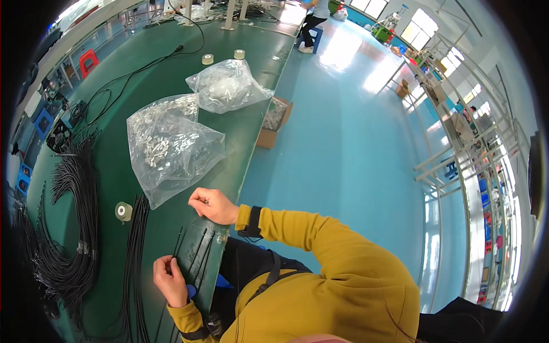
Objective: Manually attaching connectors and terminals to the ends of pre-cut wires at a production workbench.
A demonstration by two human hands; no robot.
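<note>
My left hand [170,280] is closed in a pinch on a thin black cable [179,240], whose end sticks out beyond the fingertips over the green table. Further up, my right hand [213,206] hovers close to the table edge with its fingers curled together. Whatever is between those fingers is hidden. A few more black cables [201,251] lie between the hands, at the near edge. To the left of my left hand runs a long bundle of black cables [135,257]. Beyond my right hand lies a clear plastic bag [177,148] of small whitish pieces.
A second clear bag [226,86] lies farther off, near two tape rolls [207,59]. Another tape roll [123,211] stands beside the bundle. A thick curved cable bundle [80,228] fills the left side. Below the table edge is a cardboard box [274,122]. A person [314,20] sits far away.
</note>
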